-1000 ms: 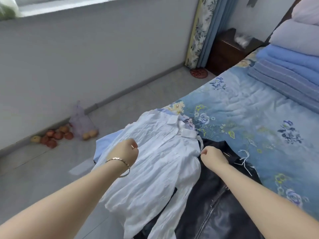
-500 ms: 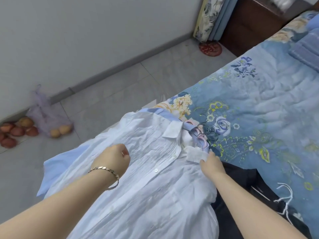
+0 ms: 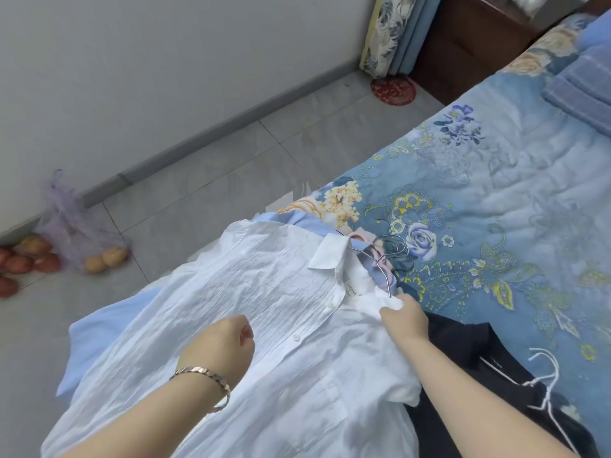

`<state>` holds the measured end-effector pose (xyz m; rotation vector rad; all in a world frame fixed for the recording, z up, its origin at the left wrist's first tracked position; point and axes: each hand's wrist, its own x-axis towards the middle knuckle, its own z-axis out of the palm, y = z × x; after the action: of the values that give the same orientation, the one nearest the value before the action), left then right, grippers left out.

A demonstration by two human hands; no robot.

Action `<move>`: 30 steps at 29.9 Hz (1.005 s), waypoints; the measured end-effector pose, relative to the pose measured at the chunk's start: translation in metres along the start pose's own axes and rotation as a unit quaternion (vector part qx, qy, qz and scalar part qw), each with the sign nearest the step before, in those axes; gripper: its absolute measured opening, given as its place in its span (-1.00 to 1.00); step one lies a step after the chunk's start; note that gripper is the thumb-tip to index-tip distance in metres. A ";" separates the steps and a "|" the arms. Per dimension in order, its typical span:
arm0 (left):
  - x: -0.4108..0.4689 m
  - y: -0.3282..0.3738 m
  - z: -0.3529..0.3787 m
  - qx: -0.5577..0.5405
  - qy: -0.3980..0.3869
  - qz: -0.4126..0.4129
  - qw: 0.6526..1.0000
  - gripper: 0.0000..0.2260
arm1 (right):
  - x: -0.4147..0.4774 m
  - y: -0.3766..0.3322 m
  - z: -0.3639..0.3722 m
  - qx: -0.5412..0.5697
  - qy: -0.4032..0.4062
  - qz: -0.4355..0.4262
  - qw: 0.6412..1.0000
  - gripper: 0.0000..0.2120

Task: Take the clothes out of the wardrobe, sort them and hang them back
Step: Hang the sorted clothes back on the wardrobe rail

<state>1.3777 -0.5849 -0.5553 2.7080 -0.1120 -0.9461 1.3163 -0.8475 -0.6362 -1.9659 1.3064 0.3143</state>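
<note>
At the near left corner of the bed (image 3: 496, 180), a white shirt (image 3: 258, 292) spread collar-away over a pale blue shirt (image 3: 96, 332), both spilling past the bed's left edge toward the floor (image 3: 231, 153). Right hand (image 3: 405, 317) pinching a bunch of white shirt cloth just beside the collar, right below the hooks of wire hangers (image 3: 395, 251) lying on the quilt. Left hand (image 3: 221, 345), bracelet (image 3: 205, 375) on the wrist, curled into a fist over the shirt front; cloth caught in it or not: cannot tell. Just right of the right forearm, a black garment (image 3: 479, 352) with a white hanger (image 3: 547, 390) on it, by the bed's near edge. Beyond the hooks, open flowered quilt up to folded blue blankets (image 3: 582, 90) at the far right corner. Left of the bed, a strip of grey tiled floor up to the wall (image 3: 148, 67). Against the skirting, a mesh bag of fruit (image 3: 69, 226) and loose red fruit (image 3: 29, 262). At the far end, a round red mat (image 3: 393, 90), rolled bedding (image 3: 393, 34) and a dark wooden cabinet (image 3: 469, 44).
</note>
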 end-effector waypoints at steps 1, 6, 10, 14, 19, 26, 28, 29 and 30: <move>-0.002 0.000 -0.003 -0.002 0.000 -0.001 1.000 -0.82 | -0.005 -0.007 -0.003 0.047 -0.007 0.000 0.999 -0.68; -0.046 -0.017 -0.042 -0.050 0.023 -0.007 0.998 -0.74 | -0.070 -0.046 -0.041 0.120 0.001 -0.128 0.984 -0.67; -0.099 -0.046 -0.082 -0.066 0.062 -0.010 0.996 -0.73 | -0.149 -0.070 -0.061 0.033 0.000 -0.267 0.963 -0.75; -0.165 -0.085 -0.123 -0.070 0.112 -0.015 0.991 -0.73 | -0.242 -0.104 -0.074 -0.007 -0.012 -0.403 0.915 -0.73; -0.273 -0.151 -0.167 -0.116 0.184 -0.041 0.975 -0.73 | -0.380 -0.143 -0.079 -0.028 -0.041 -0.489 0.871 -0.59; -0.439 -0.255 -0.185 -0.138 0.258 -0.097 0.951 -0.80 | -0.577 -0.167 -0.073 -0.025 -0.057 -0.572 0.818 -0.72; -0.493 -0.285 -0.181 -0.152 0.281 -0.130 0.939 -0.80 | -0.636 -0.163 -0.068 -0.042 -0.088 -0.602 0.792 -0.75; -0.511 -0.296 -0.179 -0.156 0.294 -0.139 0.933 -0.80 | -0.658 -0.161 -0.066 -0.053 -0.102 -0.613 0.781 -0.77; -0.535 -0.308 -0.175 -0.160 0.306 -0.153 0.926 -0.82 | -0.684 -0.158 -0.063 -0.062 -0.121 -0.629 0.765 -0.80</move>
<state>1.0621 -0.1638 -0.1887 2.6048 0.5497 -0.1193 1.1337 -0.3873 -0.1352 -2.3433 -0.3714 -0.0388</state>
